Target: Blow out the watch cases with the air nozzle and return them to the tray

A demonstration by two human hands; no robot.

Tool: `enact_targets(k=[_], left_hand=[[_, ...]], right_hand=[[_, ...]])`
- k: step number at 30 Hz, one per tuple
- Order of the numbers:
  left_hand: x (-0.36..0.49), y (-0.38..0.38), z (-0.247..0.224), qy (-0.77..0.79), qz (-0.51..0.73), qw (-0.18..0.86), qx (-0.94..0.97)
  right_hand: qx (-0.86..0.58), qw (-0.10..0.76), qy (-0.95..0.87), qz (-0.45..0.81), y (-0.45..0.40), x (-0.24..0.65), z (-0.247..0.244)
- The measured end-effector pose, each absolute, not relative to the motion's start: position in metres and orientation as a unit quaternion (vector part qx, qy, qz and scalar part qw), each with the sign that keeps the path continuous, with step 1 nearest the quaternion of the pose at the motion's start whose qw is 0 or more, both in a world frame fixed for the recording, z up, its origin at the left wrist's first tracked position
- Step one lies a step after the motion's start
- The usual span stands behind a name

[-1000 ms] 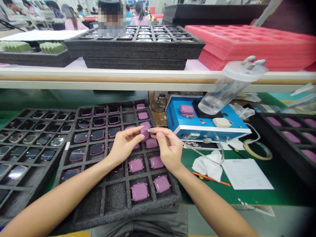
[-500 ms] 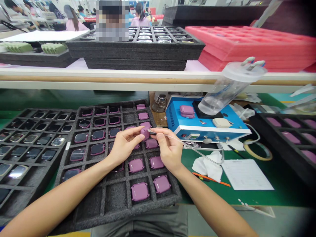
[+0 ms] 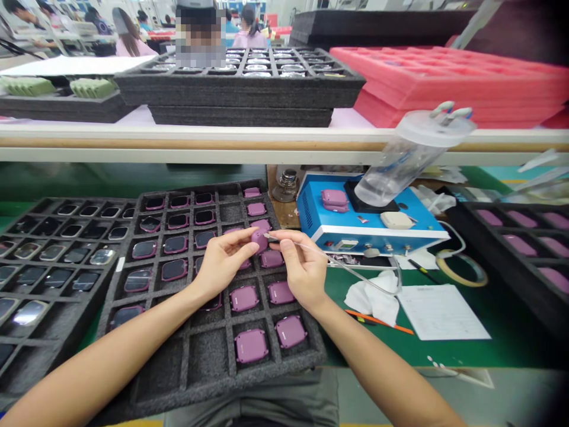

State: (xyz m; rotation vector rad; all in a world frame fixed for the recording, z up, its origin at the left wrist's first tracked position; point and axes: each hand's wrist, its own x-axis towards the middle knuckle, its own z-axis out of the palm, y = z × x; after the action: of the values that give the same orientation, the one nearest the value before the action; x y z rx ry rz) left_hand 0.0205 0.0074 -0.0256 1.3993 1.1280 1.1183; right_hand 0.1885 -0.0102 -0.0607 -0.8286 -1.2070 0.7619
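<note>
Purple plastic watch case [image 3: 259, 238] sits pinched in our left hand [image 3: 222, 261] above the grey foam tray [image 3: 208, 356]; our right hand [image 3: 302, 270] grips a thin tube-fed nozzle [image 3: 272, 238] against it, which may slip and smear.

Two blue-box purple cases [image 3: 334, 198] lie stacked on one blue box [image 3: 355, 222], beside one clear plastic jar [image 3: 402, 160], one tape ring [image 3: 461, 267] and one paper sheet [image 3: 442, 311].

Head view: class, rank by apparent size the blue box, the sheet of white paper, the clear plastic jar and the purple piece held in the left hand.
1. Blue box
2. White paper and clear jar: too alike to rank
3. Purple piece in the left hand
</note>
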Motion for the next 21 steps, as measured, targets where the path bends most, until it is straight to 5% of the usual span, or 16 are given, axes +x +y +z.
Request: enact_targets(k=[21], left_hand=[[0.02, 0.0069, -0.0248, 0.463, 0.46, 0.495, 0.574]], right_hand=[[-0.366, 0.678, -0.535, 0.347, -0.0103, 0.1888, -0.0607]])
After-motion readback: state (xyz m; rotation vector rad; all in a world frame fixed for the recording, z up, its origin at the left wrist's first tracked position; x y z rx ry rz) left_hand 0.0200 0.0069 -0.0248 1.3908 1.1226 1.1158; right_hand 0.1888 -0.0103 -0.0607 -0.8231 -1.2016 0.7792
